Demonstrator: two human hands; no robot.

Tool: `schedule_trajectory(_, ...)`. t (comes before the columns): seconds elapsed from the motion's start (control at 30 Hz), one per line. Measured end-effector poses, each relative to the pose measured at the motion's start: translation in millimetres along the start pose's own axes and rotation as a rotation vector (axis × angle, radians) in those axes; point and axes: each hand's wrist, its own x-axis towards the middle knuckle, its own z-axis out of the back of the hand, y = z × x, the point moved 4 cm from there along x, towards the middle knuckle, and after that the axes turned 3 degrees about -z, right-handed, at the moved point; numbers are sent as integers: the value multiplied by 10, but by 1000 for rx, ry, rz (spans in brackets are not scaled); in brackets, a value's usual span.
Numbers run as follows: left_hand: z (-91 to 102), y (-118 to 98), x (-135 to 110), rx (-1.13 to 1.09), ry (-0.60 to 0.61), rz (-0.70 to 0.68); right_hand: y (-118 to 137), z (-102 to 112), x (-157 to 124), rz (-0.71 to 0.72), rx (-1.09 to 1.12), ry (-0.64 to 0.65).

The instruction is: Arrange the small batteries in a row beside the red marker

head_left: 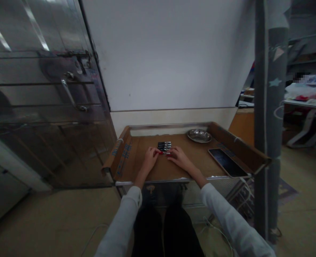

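Between my fingertips lies a small red marker-like stick [163, 152] with a pale right end, set crosswise just in front of a stack of others. My left hand [150, 156] pinches its red left end. At its pale right end, the thumb and fingers of my right hand [179, 157] close in from the side. Right behind it, several short black marker-like sticks [164, 144] with silvery parts lie side by side in a neat row. They are too small to tell their exact kind. Brown cardboard [136, 164] lines the tabletop beneath them.
A round shiny metal dish [199, 135] stands at the back right. A phone [227, 162] lies at the right front edge. Folded cardboard walls [243, 146] border the sides. A white wall [171, 57] rises behind, a metal door [45, 92] at left, a grey post [273, 117] at right.
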Motion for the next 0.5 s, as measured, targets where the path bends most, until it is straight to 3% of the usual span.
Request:
schedule_trajectory(0.27, -114, -122, -25, 147, 122, -98, 25, 46, -6, -57, -270, 13)
schedule_trajectory(0.5, -35, -169, -28, 326, 63, -20, 51, -34, 82, -100, -410, -4)
